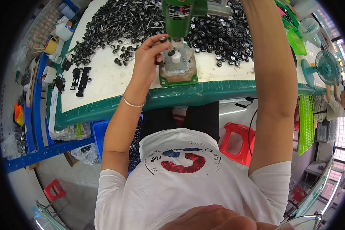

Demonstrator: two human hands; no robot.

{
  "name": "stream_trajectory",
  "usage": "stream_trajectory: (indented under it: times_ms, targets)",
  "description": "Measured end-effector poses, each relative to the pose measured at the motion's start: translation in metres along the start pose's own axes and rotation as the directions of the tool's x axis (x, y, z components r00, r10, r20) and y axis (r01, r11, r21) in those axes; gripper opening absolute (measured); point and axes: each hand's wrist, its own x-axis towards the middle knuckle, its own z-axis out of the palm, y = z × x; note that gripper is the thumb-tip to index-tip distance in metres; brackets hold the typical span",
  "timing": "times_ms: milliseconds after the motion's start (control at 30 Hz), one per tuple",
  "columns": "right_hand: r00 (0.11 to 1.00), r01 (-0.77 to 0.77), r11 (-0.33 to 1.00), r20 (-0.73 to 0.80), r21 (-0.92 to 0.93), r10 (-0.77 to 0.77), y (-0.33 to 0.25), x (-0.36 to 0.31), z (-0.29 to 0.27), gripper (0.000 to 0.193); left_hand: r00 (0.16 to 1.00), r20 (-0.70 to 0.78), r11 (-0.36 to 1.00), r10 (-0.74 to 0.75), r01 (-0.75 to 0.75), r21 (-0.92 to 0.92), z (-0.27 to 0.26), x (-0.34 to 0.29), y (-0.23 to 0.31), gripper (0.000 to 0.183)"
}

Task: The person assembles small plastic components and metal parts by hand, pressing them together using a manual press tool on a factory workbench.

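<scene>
My left hand (148, 53) is closed in a pinch on a small toy wheel and axle (171, 53), beside the base of a green bench press. Black wheel parts show at its fingertips, close to a short white round post (175, 58) on the press's metal plate (183, 64). The fingers partly cover how the piece is held. Above the post hangs the green press head (178, 17) with its metal ram. My right arm (272, 69) stretches up past the press on its right; the right hand lies beyond the top edge of the picture.
Heaps of black wheels with thin metal axles (130, 25) and loose black wheels (222, 42) cover the table (115, 82). Several black plastic parts (81, 80) lie at the left. A teal fan (326, 68) stands right. A red stool (235, 143) is under the table; a person (335, 107) stands far right.
</scene>
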Motion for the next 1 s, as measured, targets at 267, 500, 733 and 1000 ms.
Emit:
stream_trajectory:
  times_ms: [267, 500, 733, 1000]
  targets:
    - [0.961, 0.246, 0.594, 0.113, -0.766, -0.252, 0.025, -0.083, -0.079, 0.028, 0.987, -0.054, 0.878, -0.149, 0.107, -0.466, -0.094, 0.008, 0.008, 0.021]
    - [0.935, -0.086, 0.439, 0.08, -0.895, 0.346, 0.091, -0.221, -0.14, 0.018, 0.964, -0.166, 0.964, -0.21, 0.232, 0.129, -0.094, 0.002, 0.026, 0.015]
    - [0.951, -0.019, 0.287, 0.071, -0.958, 0.3, 0.11, -0.245, -0.128, 0.018, 0.981, -0.015, 0.481, 0.194, -0.082, 0.873, -0.074, 0.012, -0.01, 0.021]
    - [0.947, 0.035, 0.358, 0.145, -0.933, 0.285, 0.11, -0.234, -0.119, 0.015, 0.966, 0.176, -0.033, 0.188, -0.173, 0.984, -0.05, 0.017, -0.006, 0.025]
